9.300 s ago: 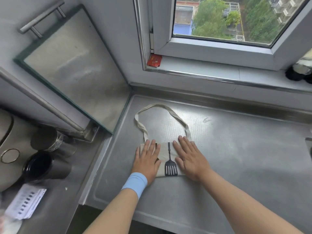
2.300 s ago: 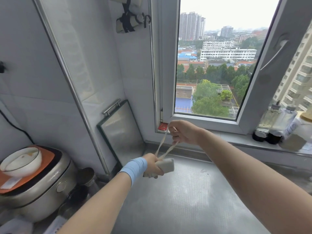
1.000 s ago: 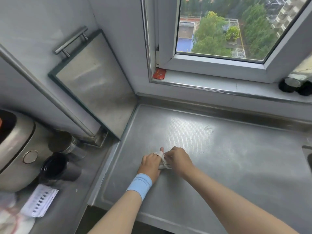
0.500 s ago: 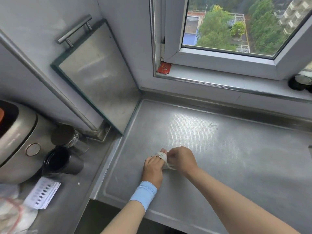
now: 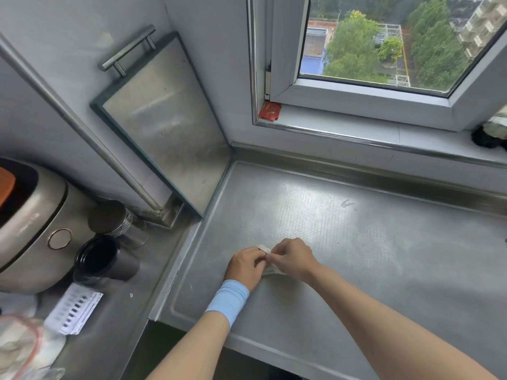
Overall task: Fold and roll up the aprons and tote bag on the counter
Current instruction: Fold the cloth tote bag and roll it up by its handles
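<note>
The cream tote bag (image 5: 270, 270) is rolled into a small bundle on the steel counter (image 5: 356, 242), near its front left. Most of it is hidden under my hands. My left hand (image 5: 245, 266), with a blue wristband, grips the left end of the roll. My right hand (image 5: 292, 259) pinches a cream strap (image 5: 263, 248) at the top of the bundle. Both hands touch each other over the roll. No apron shows in this view.
A steel board with a handle (image 5: 164, 119) leans against the wall at the back left. On the lower counter at left stand a rice cooker (image 5: 30, 223), two dark cups (image 5: 101, 259) and a paper card (image 5: 74, 311). A window sill (image 5: 384, 138) runs behind.
A few seconds ago I held the rolled bag in the air by its straps. Since then both hands have worked the strap round the roll on the counter, staying in the same spot.
</note>
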Demonstrator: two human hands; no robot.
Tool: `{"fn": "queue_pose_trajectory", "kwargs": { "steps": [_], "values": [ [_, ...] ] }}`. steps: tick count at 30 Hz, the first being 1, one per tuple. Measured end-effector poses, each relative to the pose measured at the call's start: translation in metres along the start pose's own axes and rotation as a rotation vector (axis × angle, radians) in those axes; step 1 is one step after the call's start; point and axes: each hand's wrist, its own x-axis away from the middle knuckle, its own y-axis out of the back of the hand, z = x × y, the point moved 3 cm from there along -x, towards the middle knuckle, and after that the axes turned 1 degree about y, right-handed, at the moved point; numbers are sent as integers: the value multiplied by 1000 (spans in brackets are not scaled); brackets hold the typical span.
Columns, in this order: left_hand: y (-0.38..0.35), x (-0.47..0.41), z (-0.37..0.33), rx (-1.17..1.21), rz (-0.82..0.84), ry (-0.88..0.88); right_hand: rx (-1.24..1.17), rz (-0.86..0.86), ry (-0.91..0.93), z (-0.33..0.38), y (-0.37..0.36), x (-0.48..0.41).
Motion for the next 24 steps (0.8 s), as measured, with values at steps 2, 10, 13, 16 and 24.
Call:
{"fn": "queue_pose_trajectory", "kwargs": {
  "steps": [2, 10, 13, 16, 24],
  "values": [
    [2, 1, 0, 35, -38, 10, -74, -33, -40, -1, -2, 2],
    [7, 5, -9, -75, -102, -16, -222, -31, -68, -2, -7, 4],
    [9, 4, -7, -36, -100, 54, -257, -63, -64, -2, -8, 5],
    [9, 3, -7, -51, -72, 101, -262, -97, -49, 1, -8, 7],
    [9, -4, -16, -38, -101, 260, 35, -161, 182, 4, -7, 10]
  ]
}}
